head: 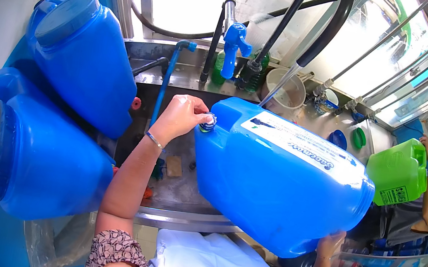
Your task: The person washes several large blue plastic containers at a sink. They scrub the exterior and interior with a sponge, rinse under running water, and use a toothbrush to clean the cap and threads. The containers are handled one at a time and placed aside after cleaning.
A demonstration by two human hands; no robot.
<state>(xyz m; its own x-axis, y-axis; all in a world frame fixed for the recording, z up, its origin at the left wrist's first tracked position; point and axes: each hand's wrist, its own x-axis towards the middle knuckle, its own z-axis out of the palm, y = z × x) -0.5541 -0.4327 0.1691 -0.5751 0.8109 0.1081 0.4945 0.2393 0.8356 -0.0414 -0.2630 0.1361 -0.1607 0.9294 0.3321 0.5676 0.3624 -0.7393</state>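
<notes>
A large blue plastic water container [274, 177] lies tilted on its side over the metal sink, its label bearing writing and its wide open mouth pointing right. My left hand [185, 116] pinches the small blue-and-white striped spout cap [208, 122] at the container's left end. Low on the right, my right hand [330, 243] supports the container near its mouth end; part of its fingers is hidden behind the plastic. Clear water [279, 86] runs from a black hose [323, 37] down behind the container's upper side.
Two capped blue containers [86, 57] [52, 161] lie at the left. A blue-handled faucet [233, 47] stands behind the sink [167, 206]. A beige dipper [285, 90], a blue lid [338, 139] and a green lid [359, 138] sit behind. At right, another person holds a green container [398, 173].
</notes>
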